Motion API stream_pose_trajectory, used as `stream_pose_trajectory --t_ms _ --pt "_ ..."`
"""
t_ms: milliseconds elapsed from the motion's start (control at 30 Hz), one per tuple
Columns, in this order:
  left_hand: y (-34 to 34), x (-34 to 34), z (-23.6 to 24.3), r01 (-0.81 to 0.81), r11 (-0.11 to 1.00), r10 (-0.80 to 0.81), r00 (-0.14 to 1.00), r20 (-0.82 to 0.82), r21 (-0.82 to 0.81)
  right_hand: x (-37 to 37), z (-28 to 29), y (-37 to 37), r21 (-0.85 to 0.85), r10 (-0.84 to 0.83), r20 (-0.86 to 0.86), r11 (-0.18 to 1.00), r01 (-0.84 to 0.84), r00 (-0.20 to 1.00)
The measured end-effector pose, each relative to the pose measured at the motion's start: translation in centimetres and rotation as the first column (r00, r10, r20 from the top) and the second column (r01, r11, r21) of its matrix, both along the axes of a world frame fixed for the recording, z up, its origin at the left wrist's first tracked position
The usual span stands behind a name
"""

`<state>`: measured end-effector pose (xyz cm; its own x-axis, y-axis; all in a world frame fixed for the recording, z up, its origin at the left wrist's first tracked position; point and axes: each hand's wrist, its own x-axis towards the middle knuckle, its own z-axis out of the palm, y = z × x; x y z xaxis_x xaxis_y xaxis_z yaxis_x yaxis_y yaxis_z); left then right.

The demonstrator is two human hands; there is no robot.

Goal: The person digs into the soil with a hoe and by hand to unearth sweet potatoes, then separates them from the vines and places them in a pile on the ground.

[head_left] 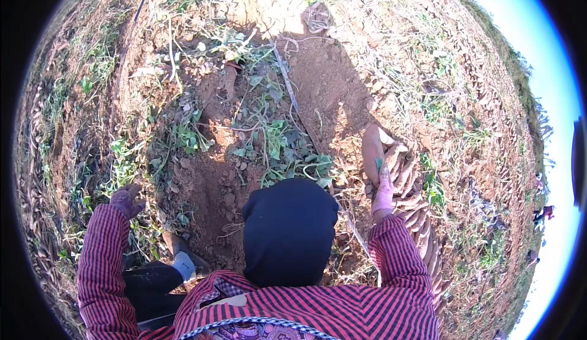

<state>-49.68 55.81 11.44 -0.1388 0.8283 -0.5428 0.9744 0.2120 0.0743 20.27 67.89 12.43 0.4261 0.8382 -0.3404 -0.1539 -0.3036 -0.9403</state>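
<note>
My right hand, in a pinkish glove, grips the lower end of a long brown sweet potato. A small green patch shows beside its fingertips. Right next to it, a row of several sweet potatoes lies on the soil, running down toward my right sleeve. My left hand, in a purplish glove, hovers by green vines at the left. Its fingers are loosely bent and apart, with nothing seen in them. Between my arms a dark rounded shape hides part of the ground.
Cut leafy vines lie ahead on loose reddish soil. A thin pale strip runs lengthwise through them. A foot in a blue sock rests at the lower left. Other people are far off at the right edge.
</note>
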Motion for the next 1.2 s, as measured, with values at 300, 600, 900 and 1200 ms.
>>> stream_pose_trajectory --t_ms 300,600,900,1200 --pt "11.4 11.4 0.0 0.073 0.986 -0.112 0.955 0.274 0.147 19.4 -15.7 8.1 -0.113 -0.326 0.059 0.937 0.331 0.943" --pt "17.0 14.8 -9.6 0.161 0.986 -0.162 0.987 -0.010 -0.047 6.8 -8.5 10.4 -0.281 0.232 0.880 0.958 0.061 0.415" --pt "10.2 12.5 -10.8 0.120 0.980 -0.124 0.992 -0.014 -0.161 -36.5 -12.2 26.7 -0.234 0.585 0.786 0.581 -0.780 0.200" --pt "-9.3 7.7 -12.0 -0.251 0.782 0.308 0.951 0.005 -0.570 -36.3 -14.4 26.1 0.016 0.627 -0.076 0.778 -0.628 0.775"
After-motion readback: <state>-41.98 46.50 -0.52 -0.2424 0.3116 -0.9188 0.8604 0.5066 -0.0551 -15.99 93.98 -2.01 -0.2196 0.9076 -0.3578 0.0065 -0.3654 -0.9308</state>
